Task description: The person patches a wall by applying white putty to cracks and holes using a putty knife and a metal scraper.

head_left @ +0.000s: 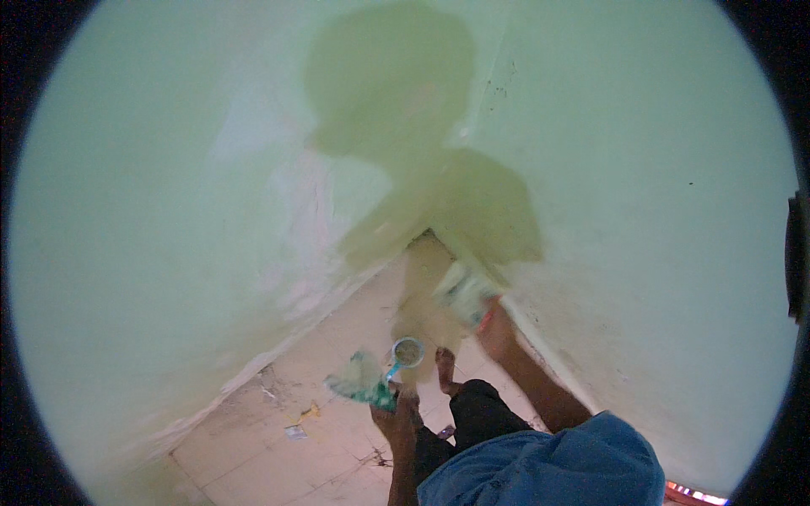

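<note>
My left hand (395,413) is closed at the lower middle, over the floor. From it sticks out a light-blue handle with a round, blue-rimmed cup (408,352), greyish inside. A green-and-white crumpled piece (361,379), perhaps cloth or plastic, spreads from the same hand to the left. Out in front, close to the right wall, my right hand (497,331) is closed on a pale, flat, wide tool (464,291) with red at its grip. Motion smears that tool, so its exact kind is unclear.
Two pale green walls (675,211) meet in a corner ahead, the left one patched with white. My shadow falls across them. On the tiled floor (278,464) lie a small packet (295,432), a yellow scrap (311,411) and dark debris. My bare foot (445,367) stands near the corner.
</note>
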